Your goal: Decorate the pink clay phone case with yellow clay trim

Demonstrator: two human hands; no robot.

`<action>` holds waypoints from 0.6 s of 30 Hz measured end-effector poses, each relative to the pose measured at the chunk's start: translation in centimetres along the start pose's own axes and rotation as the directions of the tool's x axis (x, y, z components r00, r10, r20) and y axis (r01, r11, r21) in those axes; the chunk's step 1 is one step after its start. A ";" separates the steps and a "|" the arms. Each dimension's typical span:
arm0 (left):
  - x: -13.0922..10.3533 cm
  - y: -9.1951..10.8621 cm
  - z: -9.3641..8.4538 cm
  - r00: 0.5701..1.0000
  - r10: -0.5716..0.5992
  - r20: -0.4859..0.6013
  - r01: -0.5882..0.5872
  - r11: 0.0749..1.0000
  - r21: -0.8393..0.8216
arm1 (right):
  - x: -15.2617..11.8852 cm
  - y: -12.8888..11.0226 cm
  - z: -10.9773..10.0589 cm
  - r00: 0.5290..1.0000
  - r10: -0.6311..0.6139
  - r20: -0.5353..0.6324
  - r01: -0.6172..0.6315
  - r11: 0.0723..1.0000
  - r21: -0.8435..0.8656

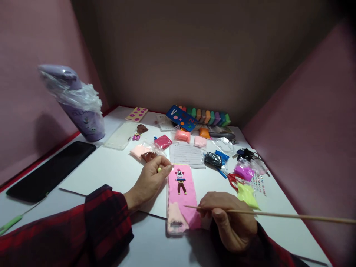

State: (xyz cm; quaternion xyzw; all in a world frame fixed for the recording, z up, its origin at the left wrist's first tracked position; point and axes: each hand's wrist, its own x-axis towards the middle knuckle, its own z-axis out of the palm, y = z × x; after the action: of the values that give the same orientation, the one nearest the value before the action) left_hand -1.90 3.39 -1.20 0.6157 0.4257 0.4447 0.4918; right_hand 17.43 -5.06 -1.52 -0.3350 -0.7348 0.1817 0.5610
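A phone case (189,211) covered in pink clay lies lengthwise before me, with a pale peach patch around its camera cutout at the near end. On it is a small clay figure (181,181) with a white-and-black face, blue middle and brown legs. My left hand (151,180) is closed at the case's upper left edge, fingertips pinched; a small bit of yellow clay (159,170) shows between its fingers. In my right hand (229,218) is a long wooden skewer (272,214), held like a pencil. Its tip is over the pink surface below the figure.
Clay packets lie beyond the case, including black (213,159), magenta (244,171) and yellow (247,195). Red-handled scissors (235,181) are at right. A lilac bottle (86,115), a black phone (52,170) and a green-handled tool (11,224) stand or lie left. A blue decorated case (181,118) is behind.
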 end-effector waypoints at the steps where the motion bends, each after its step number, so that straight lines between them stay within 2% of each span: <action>1: 0.0 0.0 0.0 1.000 -0.009 0.005 0.009 1.000 -0.021 | 0.0 -0.4 0.1 1.000 -0.008 0.029 0.008 1.000 -0.005; 5: -0.1 0.2 0.1 0.998 -0.060 0.036 0.062 0.997 -0.036 | -0.1 -1.4 0.4 0.997 0.026 0.067 -0.029 0.999 0.042; 10: -0.2 0.4 0.0 1.000 0.021 0.017 -0.023 0.996 0.091 | -0.5 -1.1 0.4 0.989 0.059 0.136 -0.068 0.995 0.067; 14: -0.3 0.4 -0.1 0.999 0.019 0.031 -0.023 0.994 0.106 | -0.9 -0.6 0.6 0.977 0.097 0.191 -0.107 0.993 0.042; 18: -0.3 0.5 -0.1 0.999 0.013 0.038 -0.017 0.994 0.106 | -1.1 -0.5 0.9 0.975 0.119 0.186 -0.134 0.989 0.068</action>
State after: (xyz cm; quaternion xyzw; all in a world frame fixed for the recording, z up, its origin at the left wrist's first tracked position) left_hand -1.99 3.05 -0.70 0.6525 0.4349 0.4133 0.4629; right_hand 16.56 -6.09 -2.26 -0.3405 -0.7522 0.2762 0.4919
